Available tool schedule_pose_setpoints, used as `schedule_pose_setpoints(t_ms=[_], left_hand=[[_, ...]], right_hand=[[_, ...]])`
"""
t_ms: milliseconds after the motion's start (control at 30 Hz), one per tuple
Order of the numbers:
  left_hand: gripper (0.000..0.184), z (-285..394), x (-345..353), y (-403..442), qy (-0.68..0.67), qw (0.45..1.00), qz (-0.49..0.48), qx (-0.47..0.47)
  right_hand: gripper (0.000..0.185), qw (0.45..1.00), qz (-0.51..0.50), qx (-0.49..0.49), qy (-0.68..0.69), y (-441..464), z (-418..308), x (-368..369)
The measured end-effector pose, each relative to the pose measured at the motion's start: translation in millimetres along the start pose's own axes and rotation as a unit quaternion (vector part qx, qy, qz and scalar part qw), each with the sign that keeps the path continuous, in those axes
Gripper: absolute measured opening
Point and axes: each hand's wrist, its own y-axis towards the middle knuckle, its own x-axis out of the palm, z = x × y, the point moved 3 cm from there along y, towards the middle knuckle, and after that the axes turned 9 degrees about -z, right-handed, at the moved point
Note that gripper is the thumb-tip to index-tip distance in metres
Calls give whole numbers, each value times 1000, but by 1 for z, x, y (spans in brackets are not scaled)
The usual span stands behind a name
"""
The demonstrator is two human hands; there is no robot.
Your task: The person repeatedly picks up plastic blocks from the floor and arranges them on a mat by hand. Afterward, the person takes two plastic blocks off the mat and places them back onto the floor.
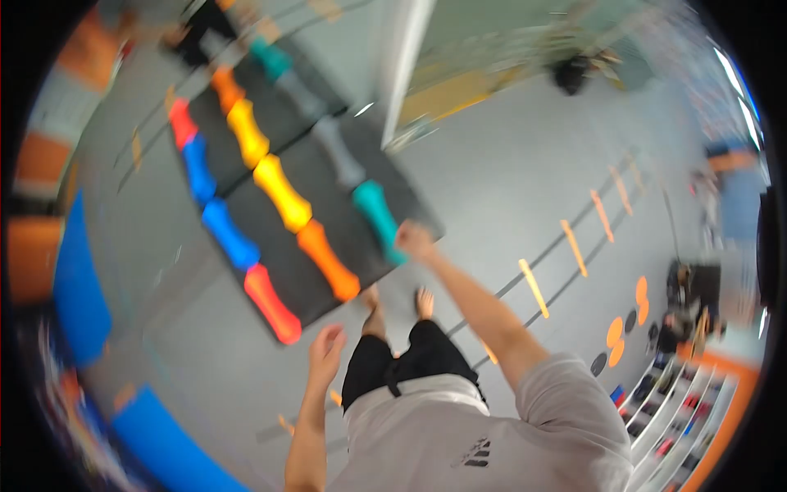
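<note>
My left hand point(329, 340) hangs to the left of my body over the floor, fingers loosely bent, with nothing visible in it. My right hand point(416, 239) is curled closed in front of me, blurred, and I see nothing in it. It overlaps the view of the mat's near right corner, beside a teal bone-shaped piece point(377, 215); contact cannot be told. Rows of such pieces lie on a black mat point(254, 213): a red piece point(272, 305) and a blue piece point(229, 235) on the left, an orange piece point(326, 261) and a yellow piece point(281, 193) in the middle, a grey piece point(338, 152) on the right.
A person in dark clothing point(201, 33) is at the mat's far end. A white post point(406, 70) stands beyond the mat's right side. Floor markings point(534, 289) form a ladder pattern at right. White shelves point(676, 418) and blue mats point(168, 443) flank the room.
</note>
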Motion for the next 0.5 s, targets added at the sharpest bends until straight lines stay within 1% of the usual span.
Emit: schedule_pose_setpoints(t_ms=[33, 67, 100, 133, 167, 200, 233, 333, 400, 433, 467, 500], left_hand=[[20, 14, 0, -6, -13, 1000, -20, 11], [17, 26, 5, -7, -70, 997, -41, 8], [15, 35, 8, -9, -74, 995, -68, 27], [14, 45, 17, -9, -45, 995, -87, 28], [13, 55, 26, -12, -13, 995, -97, 23], [11, 61, 41, -11, 2, 992, -123, 24], [11, 71, 63, -12, 20, 986, -159, 44], [11, 92, 139, -23, 75, 957, -265, 97], [11, 107, 209, -38, 129, 919, -348, 129], [10, 104, 246, -45, 147, 890, -392, 181], [9, 103, 285, -60, 163, 870, -425, 190], [10, 106, 315, -84, 207, 846, -445, 208]], right_hand=[[4, 998, 30, -36, 45, -38, -4, -23], [3, 997, 11, -5, 74, -78, -18, -56], [5, 995, -5, 29, 97, -118, -24, -80], [7, 990, 15, 8, 139, -160, -30, -109], [19, 988, 23, 20, 151, -200, -27, -127], [24, 980, 22, 60, 187, -243, -24, -142], [29, 970, 15, 96, 225, -289, -21, -159], [34, 951, 99, 68, 284, -438, -20, -204], [35, 921, 182, 32, 344, -545, -15, -219], [32, 898, 233, 29, 373, -602, -19, -218], [30, 873, 279, 24, 400, -656, -23, -215], [30, 833, 355, 54, 420, -706, -32, -193]])
